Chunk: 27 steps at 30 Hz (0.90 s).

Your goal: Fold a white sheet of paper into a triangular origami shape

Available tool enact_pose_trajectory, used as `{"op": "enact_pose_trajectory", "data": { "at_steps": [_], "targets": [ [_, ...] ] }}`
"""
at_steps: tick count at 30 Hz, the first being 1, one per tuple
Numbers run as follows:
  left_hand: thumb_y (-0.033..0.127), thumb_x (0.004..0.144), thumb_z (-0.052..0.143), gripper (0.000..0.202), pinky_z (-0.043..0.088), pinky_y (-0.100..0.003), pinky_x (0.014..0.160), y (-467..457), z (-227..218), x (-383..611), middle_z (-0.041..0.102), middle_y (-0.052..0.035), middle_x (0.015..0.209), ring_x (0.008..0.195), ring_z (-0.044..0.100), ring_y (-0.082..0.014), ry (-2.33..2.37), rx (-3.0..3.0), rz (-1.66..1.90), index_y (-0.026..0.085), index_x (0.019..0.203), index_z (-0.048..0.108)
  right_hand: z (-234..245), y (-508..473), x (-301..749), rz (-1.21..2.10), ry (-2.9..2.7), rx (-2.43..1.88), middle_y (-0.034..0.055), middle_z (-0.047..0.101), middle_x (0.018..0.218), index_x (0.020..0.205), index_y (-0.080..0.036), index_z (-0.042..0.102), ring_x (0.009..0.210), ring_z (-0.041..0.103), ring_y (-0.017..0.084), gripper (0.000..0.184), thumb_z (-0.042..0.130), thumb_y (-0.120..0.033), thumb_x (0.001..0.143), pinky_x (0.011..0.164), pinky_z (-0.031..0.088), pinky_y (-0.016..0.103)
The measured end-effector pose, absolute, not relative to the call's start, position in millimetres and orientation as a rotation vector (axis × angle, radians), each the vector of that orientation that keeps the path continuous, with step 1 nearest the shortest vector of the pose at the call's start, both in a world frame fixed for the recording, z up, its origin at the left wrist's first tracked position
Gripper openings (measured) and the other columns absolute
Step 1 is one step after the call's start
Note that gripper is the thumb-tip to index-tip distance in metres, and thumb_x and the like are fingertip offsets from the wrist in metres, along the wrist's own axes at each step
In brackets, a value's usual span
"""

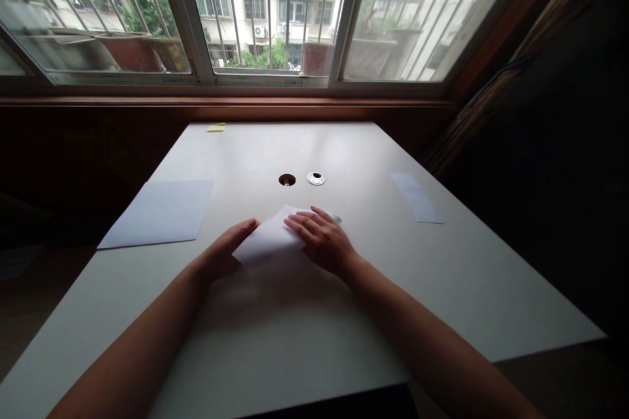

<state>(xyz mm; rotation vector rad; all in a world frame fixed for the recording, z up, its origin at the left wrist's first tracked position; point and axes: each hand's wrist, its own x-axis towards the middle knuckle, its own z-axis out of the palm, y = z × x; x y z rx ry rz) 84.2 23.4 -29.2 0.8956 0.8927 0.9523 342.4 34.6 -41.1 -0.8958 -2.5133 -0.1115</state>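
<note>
A folded sheet of white paper is between my two hands, a little above the middle of the white table. My left hand grips its left edge, thumb on top and the other fingers mostly hidden beneath or behind it. Over the paper's right side lies my right hand, its fingers stretched out and pressing on the top. A corner of the paper sticks out past the right fingers. How the layers lie under the right palm is hidden.
A stack of white paper lies on the table at the left. To the right is a narrow paper strip. Beyond my hands are a round cable hole and its loose cover. Yellow sticky notes sit at the far edge.
</note>
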Motion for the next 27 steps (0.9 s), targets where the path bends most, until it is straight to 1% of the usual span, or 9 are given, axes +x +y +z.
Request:
{"op": "enact_pose_trajectory", "data": {
  "at_steps": [3,6,9,12,14,17,20,23,27],
  "targets": [
    [0.059,0.083,0.062,0.043,0.048,-0.025,0.055,29.0,-35.2,82.1,0.064,-0.0040,0.074,0.063,0.060,-0.0160,0.805,0.844,1.022,0.016,0.083,0.066,-41.1,37.1,345.4,-0.061,-2.346,-0.914,0.0086,0.064,0.129,0.138,-0.023,0.050,0.122,0.057,0.026,0.056,0.055,-0.010,0.084,0.110,0.040,0.048],
    [0.048,0.086,0.063,0.031,0.052,-0.026,0.069,34.9,-40.5,77.5,0.067,-0.0038,0.084,0.077,0.063,-0.0158,0.740,0.839,1.192,0.017,0.083,0.065,-40.9,38.3,352.4,0.043,-2.060,-0.954,0.0077,0.065,0.126,0.133,-0.026,0.052,0.116,0.061,0.025,0.046,0.055,-0.016,0.088,0.099,0.050,0.043],
    [0.038,0.087,0.064,0.020,0.051,-0.024,0.073,37.4,-41.4,75.0,0.067,-0.0029,0.093,0.087,0.063,-0.0144,0.793,0.864,1.295,0.018,0.087,0.065,-40.5,39.0,362.4,0.155,-1.741,-1.084,0.0087,0.067,0.121,0.129,-0.027,0.052,0.106,0.065,0.027,0.042,0.060,-0.027,0.088,0.090,0.055,0.043],
    [0.035,0.084,0.067,0.016,0.051,-0.025,0.077,36.7,-39.7,76.5,0.067,-0.0025,0.100,0.093,0.063,-0.0149,0.853,0.895,1.316,0.020,0.090,0.064,-37.7,41.6,371.6,0.340,-1.464,-1.227,0.0099,0.067,0.113,0.129,-0.027,0.049,0.099,0.065,0.028,0.047,0.063,-0.041,0.086,0.087,0.055,0.047],
    [0.036,0.083,0.068,0.019,0.051,-0.027,0.080,35.4,-38.9,78.4,0.067,-0.0041,0.107,0.097,0.063,-0.0166,0.889,0.951,1.294,0.020,0.094,0.064,-34.0,45.0,375.3,0.440,-1.350,-1.179,0.0112,0.063,0.119,0.131,-0.026,0.044,0.106,0.062,0.029,0.050,0.060,-0.044,0.087,0.091,0.054,0.049],
    [0.037,0.082,0.068,0.024,0.051,-0.028,0.083,33.7,-39.4,80.6,0.064,-0.0063,0.114,0.101,0.062,-0.0184,0.921,1.024,1.271,0.020,0.099,0.064,-27.7,51.0,376.1,0.492,-1.260,-1.063,0.0124,0.055,0.130,0.137,-0.025,0.035,0.117,0.057,0.029,0.056,0.055,-0.043,0.088,0.099,0.049,0.051],
    [0.037,0.082,0.069,0.030,0.052,-0.028,0.082,32.7,-40.9,82.5,0.063,-0.0079,0.118,0.102,0.062,-0.0192,0.924,1.074,1.258,0.021,0.107,0.064,-24.3,54.1,371.5,0.623,-1.164,-1.000,0.0114,0.051,0.135,0.142,-0.027,0.026,0.122,0.054,0.028,0.062,0.054,-0.040,0.088,0.102,0.046,0.052],
    [0.037,0.084,0.068,0.039,0.053,-0.030,0.082,31.6,-42.1,85.3,0.061,-0.0098,0.120,0.102,0.062,-0.0202,0.923,1.144,1.218,0.021,0.119,0.061,-26.7,52.2,363.4,0.900,-1.068,-0.910,0.0102,0.053,0.135,0.146,-0.030,0.019,0.119,0.057,0.029,0.074,0.060,-0.037,0.085,0.101,0.047,0.052],
    [0.039,0.086,0.066,0.053,0.055,-0.035,0.082,29.6,-44.5,89.8,0.060,-0.0122,0.124,0.102,0.064,-0.0224,0.896,1.242,1.151,0.024,0.135,0.050,-37.1,45.9,351.5,1.211,-1.069,-0.869,0.0084,0.055,0.136,0.151,-0.036,0.004,0.116,0.060,0.029,0.094,0.066,-0.034,0.081,0.097,0.050,0.054]
  ]
}}
